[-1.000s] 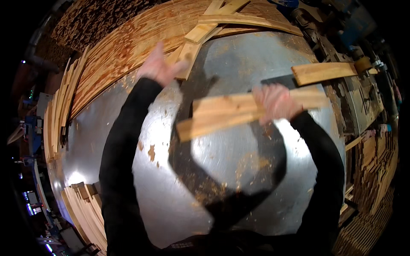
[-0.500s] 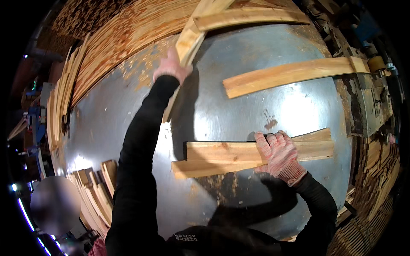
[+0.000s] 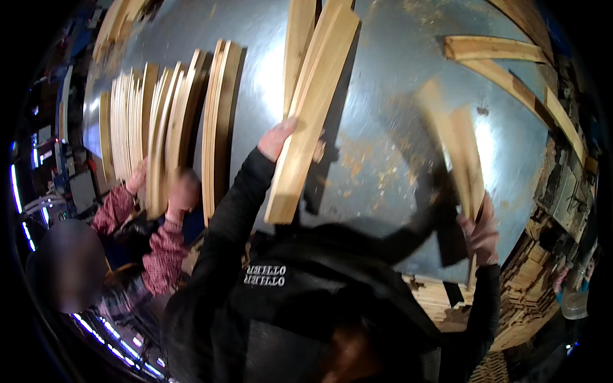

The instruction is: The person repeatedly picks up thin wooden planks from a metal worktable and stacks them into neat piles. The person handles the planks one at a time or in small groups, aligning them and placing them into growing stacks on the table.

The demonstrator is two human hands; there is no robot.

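Observation:
My left hand [image 3: 277, 140], in a light glove, is closed round a few pale wooden boards [image 3: 313, 118] stacked face to face. They stand out at a slant over the metal table [image 3: 377, 127], and part of the grip is hidden behind them. Another board [image 3: 298, 48] lies just beyond, partly covered by these. At the right, my right hand [image 3: 480, 231] is closed on the near end of wooden boards [image 3: 465, 153], which fan apart at their far ends and are smeared by motion.
At the left, a co-worker's hands [image 3: 182, 191] are at upright rows of boards [image 3: 156, 121]. A separate bundle [image 3: 220, 121] stands nearer me. Loose boards [image 3: 495, 50] cross at the far right, beside machinery [image 3: 562, 185]. Stacked wood [image 3: 520, 300] lies below the table's right edge.
My view has swung left, bringing the co-worker in. My left hand now holds boards upright near me. My right hand has lifted boards off the table and moved them right.

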